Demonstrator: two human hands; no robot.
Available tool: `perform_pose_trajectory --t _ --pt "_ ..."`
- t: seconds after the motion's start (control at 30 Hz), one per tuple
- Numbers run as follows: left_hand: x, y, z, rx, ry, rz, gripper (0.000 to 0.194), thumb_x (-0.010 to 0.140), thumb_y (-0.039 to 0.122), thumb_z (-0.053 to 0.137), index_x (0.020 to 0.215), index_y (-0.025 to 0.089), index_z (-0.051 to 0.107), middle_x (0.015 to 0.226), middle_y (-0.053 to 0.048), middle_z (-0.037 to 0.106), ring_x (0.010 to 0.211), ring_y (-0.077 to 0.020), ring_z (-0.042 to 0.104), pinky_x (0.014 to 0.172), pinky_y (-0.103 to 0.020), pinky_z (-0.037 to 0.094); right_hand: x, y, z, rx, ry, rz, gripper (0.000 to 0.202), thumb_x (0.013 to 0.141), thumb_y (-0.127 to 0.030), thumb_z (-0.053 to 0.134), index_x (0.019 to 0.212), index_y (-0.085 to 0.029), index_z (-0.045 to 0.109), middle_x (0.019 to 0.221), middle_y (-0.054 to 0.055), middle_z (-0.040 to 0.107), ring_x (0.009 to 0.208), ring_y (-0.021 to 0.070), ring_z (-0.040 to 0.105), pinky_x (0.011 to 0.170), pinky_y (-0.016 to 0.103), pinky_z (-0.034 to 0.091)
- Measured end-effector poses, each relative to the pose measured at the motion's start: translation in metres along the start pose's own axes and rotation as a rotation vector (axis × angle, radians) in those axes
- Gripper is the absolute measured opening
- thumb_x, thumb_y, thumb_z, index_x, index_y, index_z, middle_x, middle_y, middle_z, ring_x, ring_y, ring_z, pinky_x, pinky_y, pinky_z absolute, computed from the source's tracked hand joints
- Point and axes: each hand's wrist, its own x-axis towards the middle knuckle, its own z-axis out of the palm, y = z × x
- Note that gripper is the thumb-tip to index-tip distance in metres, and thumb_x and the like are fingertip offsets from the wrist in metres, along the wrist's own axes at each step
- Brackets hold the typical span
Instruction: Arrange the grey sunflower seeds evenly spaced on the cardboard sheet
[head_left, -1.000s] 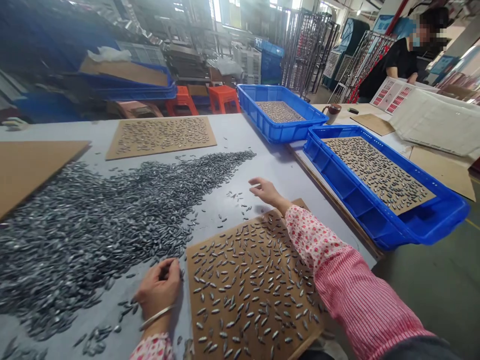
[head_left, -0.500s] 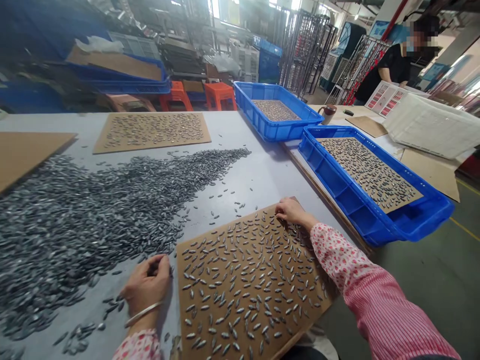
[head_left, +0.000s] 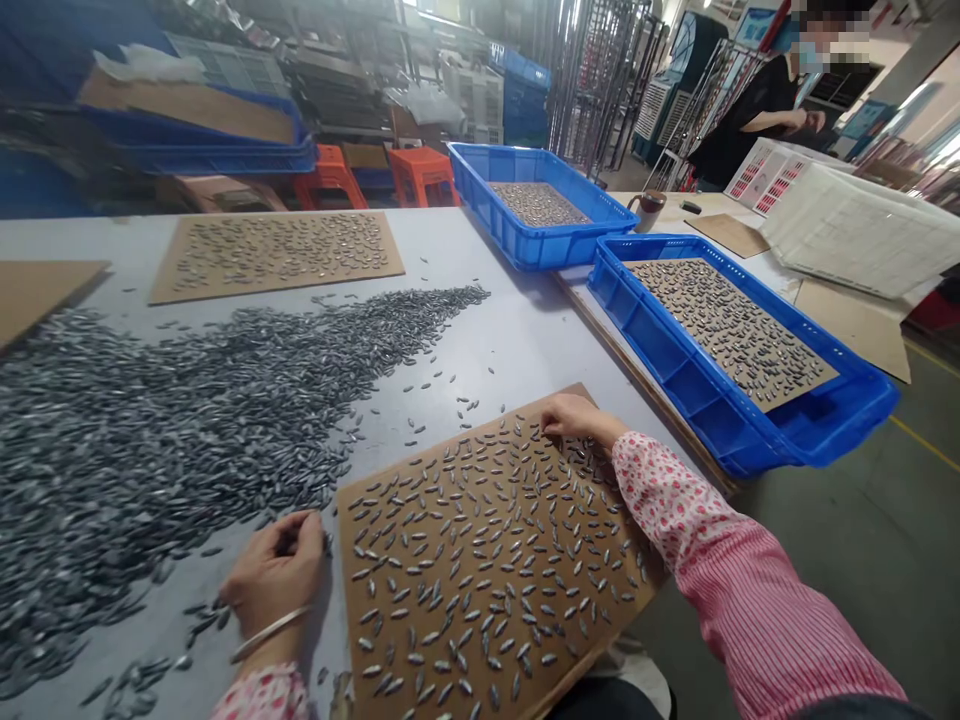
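A brown board (head_left: 480,560) covered with small grey spindle-shaped pieces lies in front of me on the white table. Over its far right corner my right hand (head_left: 574,416) is closed in a pinch, fingertips down at the board; what the fingers hold is hidden. My left hand (head_left: 276,570), a light bangle at its wrist, rests on the table just left of the board with its fingers curled together. Whether it holds a piece cannot be made out. Beyond and left of it spreads a large heap of the same grey pieces (head_left: 187,420).
Another board with pieces (head_left: 281,250) lies behind the heap, and a bare board (head_left: 45,290) is at the far left. Two blue trays (head_left: 540,245), (head_left: 720,420) holding filled boards stand at the right. A person (head_left: 757,110) stands behind white crates (head_left: 862,225).
The camera view has shifted slightly, moving the scene left and up. Both hands keep nearly the same places by the board. The person at the back has raised their hands.
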Motion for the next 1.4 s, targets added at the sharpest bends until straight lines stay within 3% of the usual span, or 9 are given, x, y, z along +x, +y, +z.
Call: perform_pose_trajectory --t 0.17,0.3,0.43,0.67,0.93,1.1,1.27,1.4 --pt "0.0 0.002 -0.002 -0.009 0.006 0.0 0.035 0.069 0.045 0.048 0.08 0.016 0.065 0.07 -0.002 0.058 0.063 -0.0144 0.053 0.068 -0.027 0.044 -0.002 0.002 -0.005 0.13 0.083 0.035 0.015 0.078 -0.024 0.059 0.085 -0.02 0.072 0.086 0.001 0.07 0.079 0.0129 0.06 0.065 0.019 0.038" --pt "0.0 0.005 -0.003 -0.007 -0.003 -0.014 0.034 0.068 0.044 0.05 0.08 0.016 0.065 0.07 -0.002 0.058 0.063 -0.0147 0.053 0.068 -0.027 0.044 -0.007 0.005 -0.01 0.128 0.215 0.203 0.018 0.081 -0.023 0.055 0.089 -0.021 0.071 0.093 0.002 0.069 0.084 0.0142 0.059 0.068 0.02 0.039" --pt "-0.001 0.011 -0.006 -0.021 0.0 -0.019 0.033 0.068 0.044 0.05 0.08 0.017 0.065 0.07 -0.002 0.058 0.063 -0.0149 0.052 0.067 -0.028 0.044 -0.007 0.011 -0.008 0.049 0.192 0.309 0.019 0.082 -0.029 0.056 0.094 -0.023 0.07 0.095 0.003 0.067 0.087 0.0155 0.059 0.065 0.021 0.038" --pt "-0.002 0.013 -0.008 -0.01 -0.003 -0.022 0.034 0.068 0.042 0.05 0.081 0.016 0.066 0.072 -0.003 0.059 0.064 -0.0148 0.053 0.069 -0.028 0.045 -0.002 0.01 0.0 -0.024 0.142 0.131 0.013 0.081 -0.03 0.061 0.086 -0.024 0.071 0.09 0.003 0.067 0.084 0.0154 0.058 0.065 0.022 0.036" --pt "-0.001 0.004 -0.004 0.008 -0.003 -0.002 0.035 0.069 0.043 0.05 0.083 0.016 0.067 0.073 -0.003 0.061 0.064 -0.0145 0.053 0.071 -0.027 0.046 -0.001 0.005 0.003 0.047 0.114 0.131 0.016 0.082 -0.032 0.06 0.085 -0.022 0.071 0.085 0.002 0.069 0.077 0.0127 0.06 0.062 0.02 0.036" --pt "-0.001 0.008 -0.006 0.004 0.0 -0.024 0.034 0.069 0.043 0.051 0.082 0.015 0.067 0.071 -0.003 0.06 0.064 -0.0149 0.054 0.071 -0.028 0.046 0.007 -0.003 0.004 0.049 0.178 0.095 0.016 0.082 -0.033 0.059 0.084 -0.023 0.072 0.086 0.002 0.068 0.078 0.0131 0.06 0.058 0.02 0.034" --pt "-0.001 0.009 -0.006 -0.008 -0.003 -0.032 0.032 0.068 0.043 0.051 0.08 0.017 0.065 0.071 -0.002 0.06 0.064 -0.0146 0.053 0.071 -0.028 0.046 0.018 -0.013 0.001 0.033 0.067 0.051 0.016 0.084 -0.03 0.059 0.08 -0.022 0.071 0.076 0.002 0.067 0.065 0.0114 0.057 0.054 0.021 0.032" --pt "-0.001 0.007 -0.005 -0.015 -0.002 -0.029 0.032 0.068 0.043 0.052 0.081 0.017 0.066 0.071 -0.002 0.06 0.064 -0.0146 0.053 0.072 -0.028 0.047 0.015 -0.019 -0.004 0.039 0.113 0.021 0.016 0.085 -0.029 0.059 0.082 -0.02 0.071 0.085 0.005 0.067 0.074 0.0132 0.058 0.059 0.022 0.035"
